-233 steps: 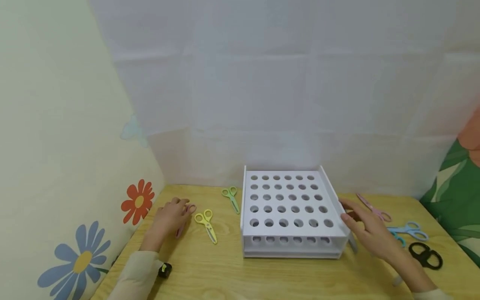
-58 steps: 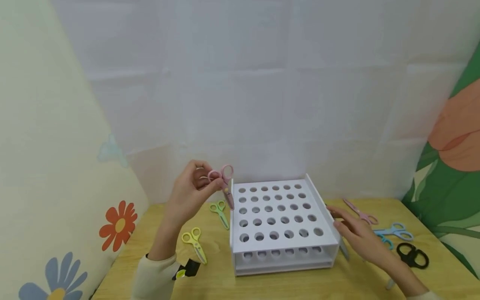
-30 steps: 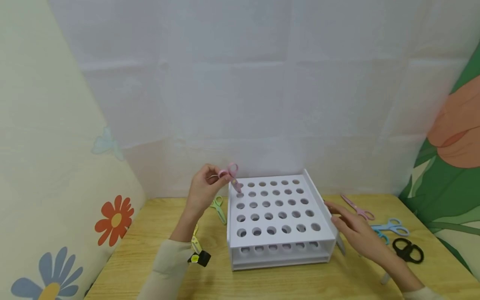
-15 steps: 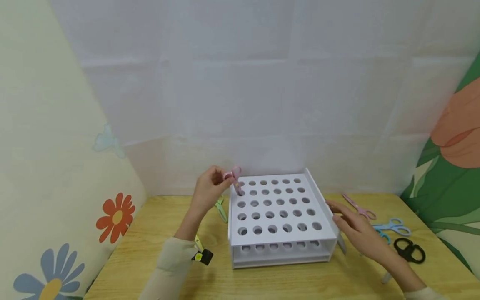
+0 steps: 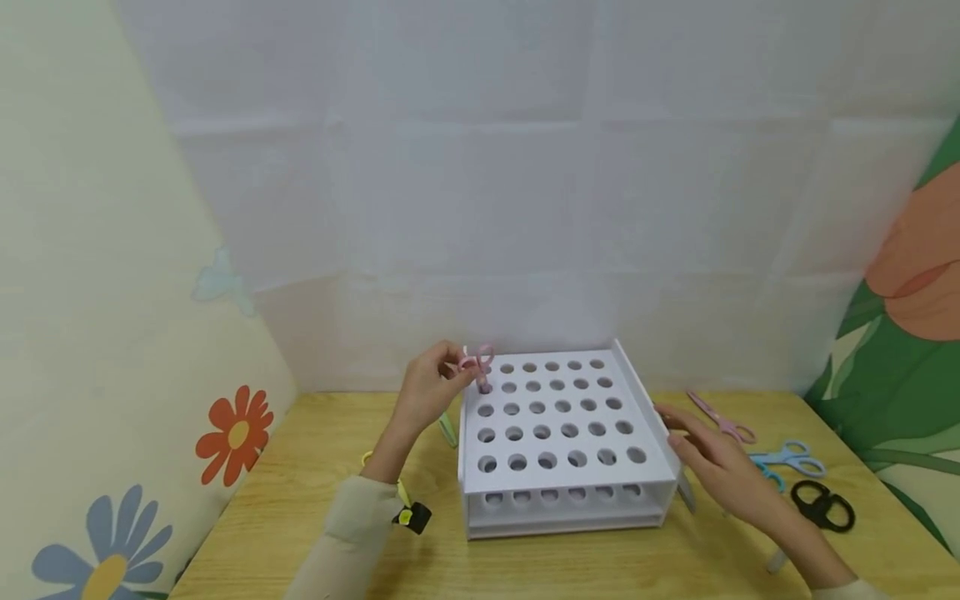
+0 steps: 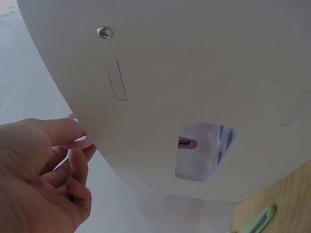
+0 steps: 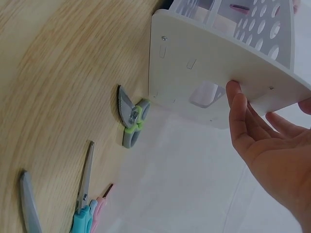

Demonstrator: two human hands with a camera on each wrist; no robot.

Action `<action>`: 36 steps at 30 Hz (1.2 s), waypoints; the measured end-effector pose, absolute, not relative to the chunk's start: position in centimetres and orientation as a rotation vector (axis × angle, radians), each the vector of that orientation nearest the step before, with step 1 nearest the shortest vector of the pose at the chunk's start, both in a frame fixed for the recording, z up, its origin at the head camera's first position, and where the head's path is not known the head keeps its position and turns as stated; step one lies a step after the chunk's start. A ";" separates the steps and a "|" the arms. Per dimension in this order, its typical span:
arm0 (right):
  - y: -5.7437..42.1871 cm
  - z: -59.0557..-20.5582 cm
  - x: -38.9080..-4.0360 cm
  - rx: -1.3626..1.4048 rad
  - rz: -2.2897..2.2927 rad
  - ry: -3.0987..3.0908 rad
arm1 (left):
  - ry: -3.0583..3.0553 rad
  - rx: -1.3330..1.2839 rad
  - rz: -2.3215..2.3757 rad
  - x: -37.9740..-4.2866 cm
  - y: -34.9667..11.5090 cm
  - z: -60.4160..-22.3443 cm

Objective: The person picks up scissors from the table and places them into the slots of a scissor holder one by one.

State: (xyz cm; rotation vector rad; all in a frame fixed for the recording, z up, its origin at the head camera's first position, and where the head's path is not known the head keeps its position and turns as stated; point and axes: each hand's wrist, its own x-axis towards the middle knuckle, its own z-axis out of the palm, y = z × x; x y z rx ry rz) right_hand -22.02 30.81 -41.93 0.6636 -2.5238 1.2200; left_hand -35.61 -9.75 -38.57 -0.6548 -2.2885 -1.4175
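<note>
My left hand (image 5: 427,387) pinches pink scissors (image 5: 486,357) by the handles, at the far left corner of a white rack (image 5: 562,527) with round holes. Their blades point down into a left-column hole, second row from the back. Through the rack's side opening, the left wrist view shows the pink blade tip (image 6: 187,143) inside. My right hand (image 5: 720,462) holds the rack's right side wall, its fingers against the outer face and the thumb at the top edge in the right wrist view.
Green scissors (image 5: 447,429) and yellow scissors (image 5: 403,493) lie left of the rack, partly hidden by my left arm. On the right lie pink scissors (image 5: 723,421), light blue scissors (image 5: 783,457), teal scissors (image 5: 771,477), black scissors (image 5: 822,504) and grey-green scissors (image 7: 130,116).
My left hand has lifted the pink scissors from the table at left, carried them right to the rack and lowered their blades into a hole. The right hand stays at the rack's side.
</note>
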 end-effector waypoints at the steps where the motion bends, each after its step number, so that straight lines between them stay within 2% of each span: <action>1: 30.8 -42.0 -22.1 0.665 1.220 -2.523 | -2.295 -0.653 -1.417 -35.7 -9.8 -38.7; 25: 30.6 -41.9 -22.2 0.666 1.199 -2.529 | -2.360 -0.735 -1.259 -36.2 -9.4 -39.9; 36: 30.7 -42.0 -22.1 0.658 1.163 -2.520 | -2.425 -0.663 -1.272 -35.9 -9.6 -39.3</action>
